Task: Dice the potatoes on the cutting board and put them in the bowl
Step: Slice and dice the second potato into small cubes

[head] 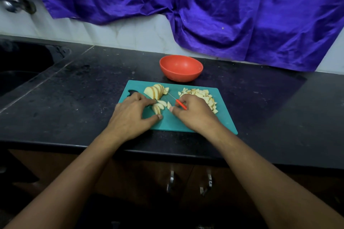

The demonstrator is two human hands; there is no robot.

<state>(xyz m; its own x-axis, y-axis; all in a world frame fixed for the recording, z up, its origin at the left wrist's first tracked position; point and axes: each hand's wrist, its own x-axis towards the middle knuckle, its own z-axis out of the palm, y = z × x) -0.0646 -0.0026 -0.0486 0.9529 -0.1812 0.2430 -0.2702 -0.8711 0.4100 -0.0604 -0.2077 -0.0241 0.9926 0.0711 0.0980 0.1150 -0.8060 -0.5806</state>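
Head view: L hand [130, 115] grip pinches a few pale potato slices [158, 107] mid teal plastic cutting board [223, 117]. R hand [191, 111] grip is clamped on a small red-handled knife [181, 104] just right of them, blade pointing up-left. Diced potato pile [202, 96] lies further right. Round orange bowl [181, 69] sits beyond the board, empty.

Purple cloth [204, 5] above black countertop [74, 89]
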